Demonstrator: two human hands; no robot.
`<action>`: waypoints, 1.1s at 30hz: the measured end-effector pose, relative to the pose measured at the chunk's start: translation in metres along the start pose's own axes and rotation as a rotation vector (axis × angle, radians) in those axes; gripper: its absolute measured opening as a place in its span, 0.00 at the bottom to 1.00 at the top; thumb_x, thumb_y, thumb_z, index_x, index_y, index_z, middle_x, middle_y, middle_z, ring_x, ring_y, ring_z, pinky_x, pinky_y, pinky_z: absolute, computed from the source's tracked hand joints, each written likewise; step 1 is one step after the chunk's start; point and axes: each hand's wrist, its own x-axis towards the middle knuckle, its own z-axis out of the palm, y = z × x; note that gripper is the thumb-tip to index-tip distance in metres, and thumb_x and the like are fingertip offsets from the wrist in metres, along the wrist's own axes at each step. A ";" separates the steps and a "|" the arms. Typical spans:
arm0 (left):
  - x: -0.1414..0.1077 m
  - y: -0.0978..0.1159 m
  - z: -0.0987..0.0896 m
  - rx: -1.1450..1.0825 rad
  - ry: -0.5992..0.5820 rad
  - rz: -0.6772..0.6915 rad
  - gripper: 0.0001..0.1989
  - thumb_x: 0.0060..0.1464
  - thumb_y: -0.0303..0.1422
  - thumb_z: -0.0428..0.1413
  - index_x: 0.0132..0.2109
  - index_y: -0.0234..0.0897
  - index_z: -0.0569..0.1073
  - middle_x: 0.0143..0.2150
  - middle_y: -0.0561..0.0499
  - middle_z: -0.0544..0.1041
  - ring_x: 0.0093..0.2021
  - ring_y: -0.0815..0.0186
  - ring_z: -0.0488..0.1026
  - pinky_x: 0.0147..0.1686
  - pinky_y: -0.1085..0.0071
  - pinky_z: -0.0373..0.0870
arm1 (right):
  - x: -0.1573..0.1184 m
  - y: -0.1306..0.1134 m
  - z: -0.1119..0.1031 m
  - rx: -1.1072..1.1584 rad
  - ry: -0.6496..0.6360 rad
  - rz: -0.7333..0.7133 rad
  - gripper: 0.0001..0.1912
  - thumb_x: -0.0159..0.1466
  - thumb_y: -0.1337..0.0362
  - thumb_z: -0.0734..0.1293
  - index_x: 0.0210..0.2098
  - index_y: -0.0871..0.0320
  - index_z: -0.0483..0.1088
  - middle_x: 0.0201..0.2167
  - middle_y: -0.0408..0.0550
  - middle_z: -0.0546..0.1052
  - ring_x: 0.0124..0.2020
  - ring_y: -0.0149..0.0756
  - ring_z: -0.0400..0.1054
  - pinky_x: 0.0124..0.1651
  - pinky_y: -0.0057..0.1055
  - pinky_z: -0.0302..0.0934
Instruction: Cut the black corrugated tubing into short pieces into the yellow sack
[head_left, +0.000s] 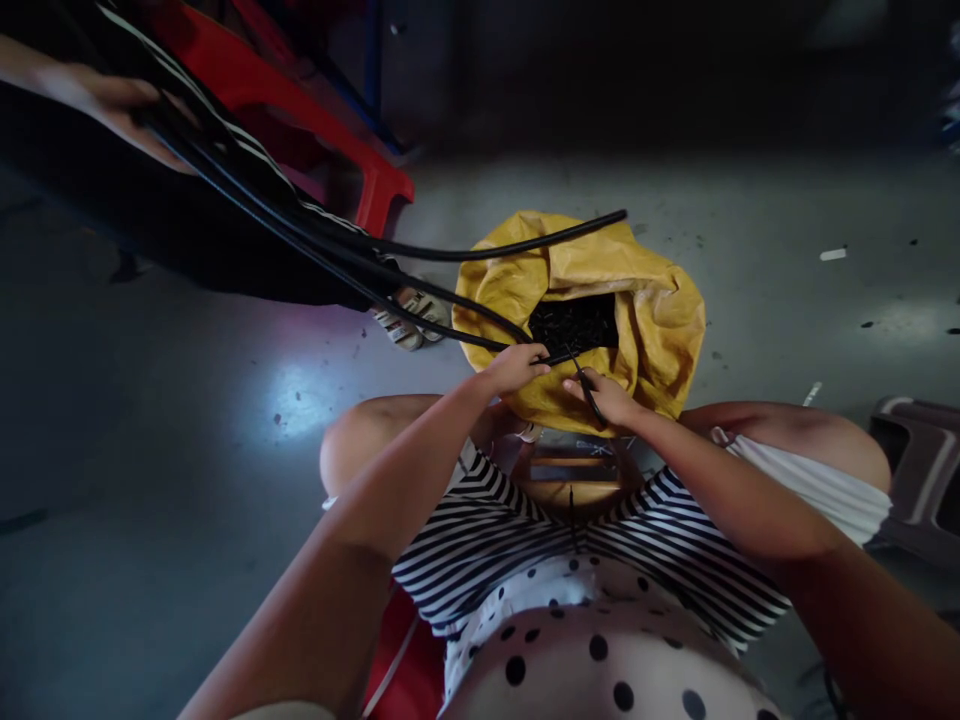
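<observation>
Over the front of a yellow sack (664, 345), my left hand (519, 368) is closed around a long black tube near its end. My right hand (602, 398) grips dark-handled scissors (589, 392), their blades at the tube's end just beside my left hand. Dark small pieces (571, 322) lie inside the sack's opening. Several black tubes (420, 252) run from the upper left toward the sack, one of them crossing above its back edge. At the upper left, another person's hand (154, 110) holds the bundle of tubes.
A red plastic stool (300, 120) stands at the upper left beside the person's dark-trousered leg. That person's sandalled foot (412, 318) is left of the sack. A wooden stool (574, 490) lies between my knees. A grey plastic stool (919, 460) is at the far right.
</observation>
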 end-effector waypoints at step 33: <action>0.001 0.006 -0.005 0.047 -0.003 -0.031 0.16 0.63 0.32 0.55 0.55 0.38 0.80 0.54 0.45 0.84 0.54 0.58 0.79 0.57 0.66 0.73 | -0.005 0.001 0.005 0.102 -0.018 -0.015 0.25 0.68 0.39 0.66 0.53 0.49 0.74 0.49 0.54 0.82 0.52 0.53 0.74 0.56 0.43 0.65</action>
